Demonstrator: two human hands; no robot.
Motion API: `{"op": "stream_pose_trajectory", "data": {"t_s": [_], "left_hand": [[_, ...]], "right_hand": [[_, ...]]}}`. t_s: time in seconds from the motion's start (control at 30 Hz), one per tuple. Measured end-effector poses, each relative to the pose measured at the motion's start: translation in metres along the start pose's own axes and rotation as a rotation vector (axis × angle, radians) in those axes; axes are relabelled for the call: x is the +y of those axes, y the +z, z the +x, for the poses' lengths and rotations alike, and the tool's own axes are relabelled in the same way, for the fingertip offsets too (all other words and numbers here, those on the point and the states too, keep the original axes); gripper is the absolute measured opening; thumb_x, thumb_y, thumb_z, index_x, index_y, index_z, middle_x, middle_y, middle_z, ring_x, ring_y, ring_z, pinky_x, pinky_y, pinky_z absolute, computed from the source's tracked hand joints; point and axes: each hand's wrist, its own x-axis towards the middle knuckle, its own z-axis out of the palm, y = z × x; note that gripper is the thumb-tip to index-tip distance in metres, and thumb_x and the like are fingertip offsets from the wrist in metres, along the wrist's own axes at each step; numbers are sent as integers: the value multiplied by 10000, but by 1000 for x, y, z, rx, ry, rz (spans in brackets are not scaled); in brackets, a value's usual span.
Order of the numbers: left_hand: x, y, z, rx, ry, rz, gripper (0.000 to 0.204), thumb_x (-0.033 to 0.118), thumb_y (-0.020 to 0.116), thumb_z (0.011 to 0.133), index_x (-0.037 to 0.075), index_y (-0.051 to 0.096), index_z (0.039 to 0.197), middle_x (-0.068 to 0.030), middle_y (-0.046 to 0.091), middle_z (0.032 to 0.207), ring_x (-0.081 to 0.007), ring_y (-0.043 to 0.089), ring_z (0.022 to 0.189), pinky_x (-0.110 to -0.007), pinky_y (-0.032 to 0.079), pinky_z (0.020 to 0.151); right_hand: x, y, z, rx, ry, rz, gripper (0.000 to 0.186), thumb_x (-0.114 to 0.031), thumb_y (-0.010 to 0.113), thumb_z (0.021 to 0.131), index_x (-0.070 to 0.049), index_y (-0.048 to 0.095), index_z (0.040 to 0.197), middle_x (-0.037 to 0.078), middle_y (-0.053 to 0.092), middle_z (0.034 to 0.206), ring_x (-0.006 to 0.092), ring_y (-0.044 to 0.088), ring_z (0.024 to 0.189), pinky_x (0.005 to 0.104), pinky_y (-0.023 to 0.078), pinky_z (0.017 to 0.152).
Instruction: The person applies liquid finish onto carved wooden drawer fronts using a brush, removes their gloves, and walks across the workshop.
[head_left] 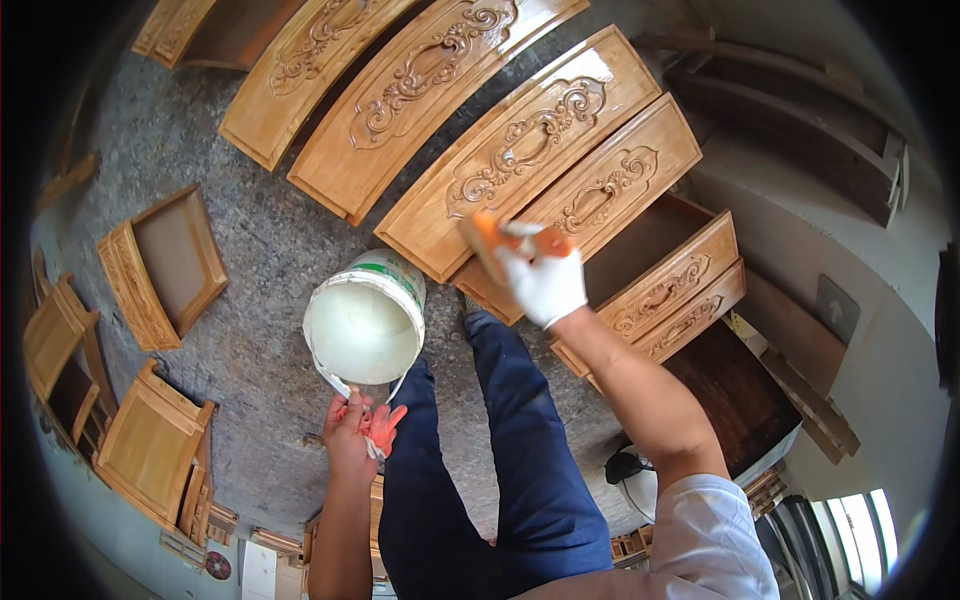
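My right hand (pixel 545 285), in a white glove, is closed round a blurred orange-brown paintbrush (pixel 488 245). It is over the lower left part of a carved, glossy drawer front (pixel 530 150), beside a second carved front (pixel 600 190); I cannot tell whether the bristles touch the wood. Low on the left, my left hand (pixel 350 430) grips the handle of a white bucket (pixel 365 325), which is tipped with its mouth toward me. Inside the bucket is pale; how much liquid it holds I cannot tell. Something red-orange, perhaps a glove, lies at the left fingers.
More carved drawers (pixel 405 100) stand in rows at the top. A lone drawer (pixel 165 265) sits on the speckled grey floor (pixel 260 280) to the left, above wooden panels (pixel 150 440). Drawers (pixel 670 290) and a dark-topped cabinet (pixel 735 390) crowd the right, near the wall.
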Motion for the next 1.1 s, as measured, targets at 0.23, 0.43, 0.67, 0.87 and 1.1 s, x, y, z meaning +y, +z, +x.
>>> {"op": "stream_pose_trajectory", "data": {"t_s": [0.23,0.43,0.67,0.87,1.1], "left_hand": [[-6,1,4,-16,9,-4,222,239,606,1032,28,542,1007,-99,571,865,-195,623,709,-470,630,756],[-7,2,8,-19,-34,5,223,241,604,1034,31,538,998,-103,569,863,-191,615,705,-482,627,769],[-9,-5,6,-80,-37,-38,225,248,605,1033,38,535,994,-92,574,867,-184,606,691,-484,627,769],[-15,5,13,-51,-9,-56,210,241,608,1032,44,537,1016,-87,576,887,-189,611,701,-502,625,777],[-13,-6,13,-111,-63,-26,198,220,613,1028,40,547,1079,-85,578,921,-212,624,743,-535,617,814]], "right_hand": [[7,-121,138,526,183,-326,297,-284,609,886,-92,758,1057,145,760,940,359,713,879,401,553,770],[-7,-136,165,292,-25,-680,301,-297,594,896,-112,757,1070,143,759,944,369,705,893,403,545,789],[-4,-143,166,310,48,-577,338,-318,616,869,-90,754,1078,153,756,969,371,700,890,394,539,799],[12,-184,227,554,97,-231,421,-361,669,828,-6,749,1041,173,754,973,375,702,887,386,539,795],[36,-208,217,692,262,-251,344,-231,716,851,-32,738,1130,136,745,1012,243,693,897,316,536,813]]}}
